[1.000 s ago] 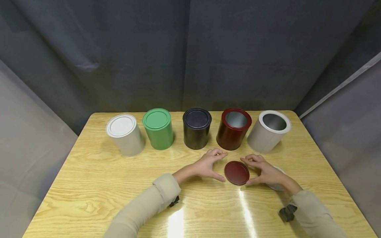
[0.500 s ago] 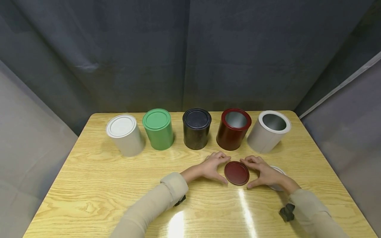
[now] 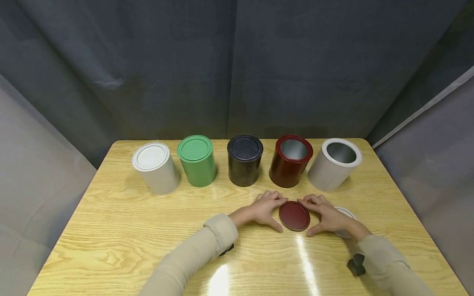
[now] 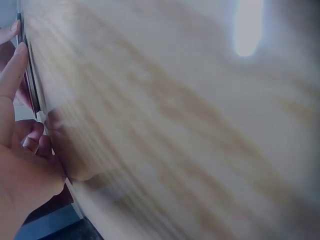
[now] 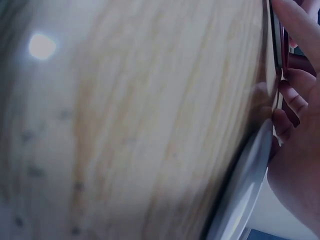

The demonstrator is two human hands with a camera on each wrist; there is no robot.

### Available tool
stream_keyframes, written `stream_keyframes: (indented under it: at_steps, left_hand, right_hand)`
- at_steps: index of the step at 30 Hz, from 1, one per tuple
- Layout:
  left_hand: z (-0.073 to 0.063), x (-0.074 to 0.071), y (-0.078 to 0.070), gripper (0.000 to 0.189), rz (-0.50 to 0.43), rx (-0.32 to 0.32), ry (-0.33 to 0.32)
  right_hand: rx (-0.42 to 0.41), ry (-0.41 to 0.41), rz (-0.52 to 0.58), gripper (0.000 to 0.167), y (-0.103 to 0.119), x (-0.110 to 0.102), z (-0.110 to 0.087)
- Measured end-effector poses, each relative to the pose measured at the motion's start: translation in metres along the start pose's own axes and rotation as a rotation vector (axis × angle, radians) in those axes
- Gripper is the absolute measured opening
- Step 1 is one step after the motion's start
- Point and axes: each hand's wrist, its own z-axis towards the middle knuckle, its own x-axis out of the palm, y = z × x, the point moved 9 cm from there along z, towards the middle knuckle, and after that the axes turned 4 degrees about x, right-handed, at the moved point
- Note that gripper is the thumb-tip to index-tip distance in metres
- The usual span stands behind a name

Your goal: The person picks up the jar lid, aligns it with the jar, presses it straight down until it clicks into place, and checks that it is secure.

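The left hand (image 3: 264, 209) has thumb and forefinger spread just left of the dark red lid (image 3: 294, 216), which lies flat between both hands; fingertip contact is unclear. The right hand (image 3: 327, 214), likewise spread, partly hides a pale lid (image 5: 244, 186) to its right.

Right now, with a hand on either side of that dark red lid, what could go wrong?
The dark red lid lies flat on the wooden table, so it may be hard to grip and could slip. The right hand might also nudge the white lid, partly hidden under its wrist in the head view.
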Motion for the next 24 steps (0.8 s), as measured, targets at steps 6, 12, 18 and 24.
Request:
stream_keyframes:
  at_steps: [6, 12, 18, 24]
  left_hand:
    - [0.0025, 0.0024, 0.0015, 0.094, 0.045, -0.012, -0.005]
    - [0.0029, 0.0011, 0.0001, 0.090, 0.075, -0.028, -0.015]
    - [0.0048, -0.0003, -0.0025, 0.081, 0.098, -0.030, -0.024]
    - [0.0065, 0.0004, -0.0022, 0.079, 0.106, -0.033, -0.012]
  right_hand:
    - [0.004, -0.019, -0.012, 0.092, 0.0011, -0.0008, 0.0003]
    - [0.021, -0.020, -0.021, 0.089, 0.0022, -0.0006, 0.0011]
    - [0.061, -0.008, -0.022, 0.087, 0.0000, 0.0010, 0.0024]
    - [0.067, -0.012, -0.009, 0.086, 0.0002, 0.0008, 0.0028]
